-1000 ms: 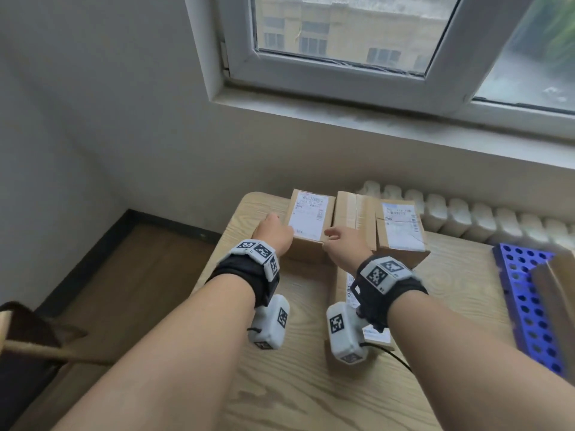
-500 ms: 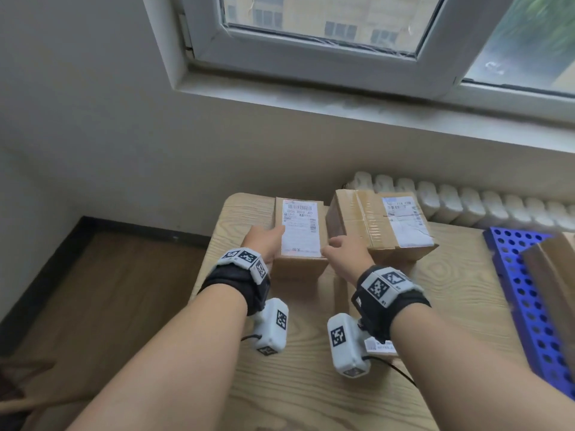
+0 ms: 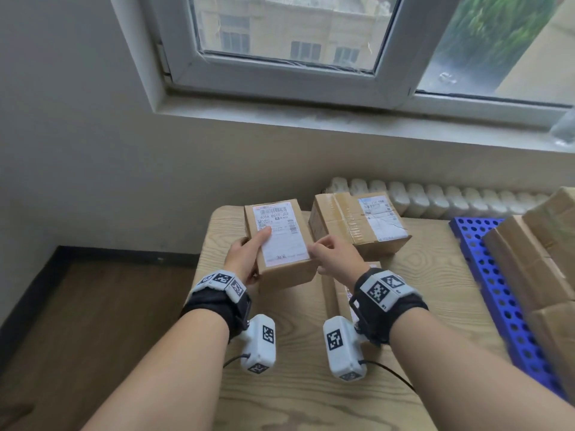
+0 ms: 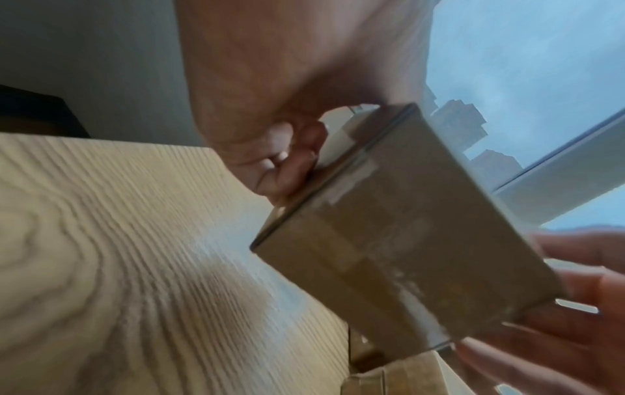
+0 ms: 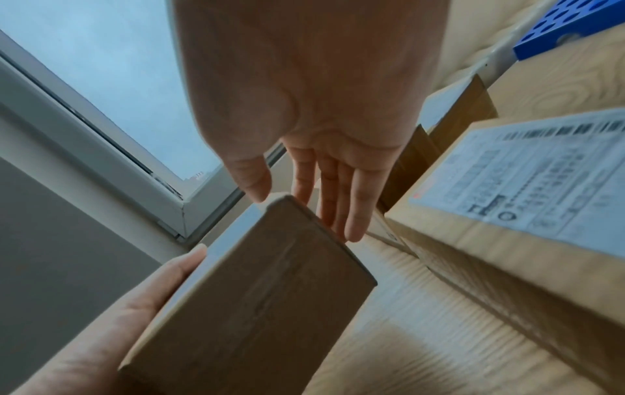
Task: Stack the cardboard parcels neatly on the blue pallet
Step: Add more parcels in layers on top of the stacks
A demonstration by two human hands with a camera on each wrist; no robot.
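A small cardboard parcel (image 3: 280, 241) with a white shipping label hangs above the wooden table (image 3: 429, 293), tilted a little. My left hand (image 3: 245, 262) grips its left side, thumb on the label and fingers curled under the edge (image 4: 290, 165). My right hand (image 3: 333, 256) touches its right side with straight fingers (image 5: 341, 203), the thumb at the top corner. The wrist views show the parcel's plain underside (image 4: 405, 240) (image 5: 257, 294). The blue perforated pallet (image 3: 485, 269) lies at the table's right, carrying stacked parcels (image 3: 535, 259).
A larger taped parcel (image 3: 357, 225) stands on the table behind my right hand. A flat labelled parcel (image 3: 339, 293) lies partly hidden under my right wrist. A white radiator (image 3: 435, 200) and the window wall close off the back. Floor drops away on the left.
The small parcel has come up off the table and toward me between both hands. My left thumb now lies on its label.
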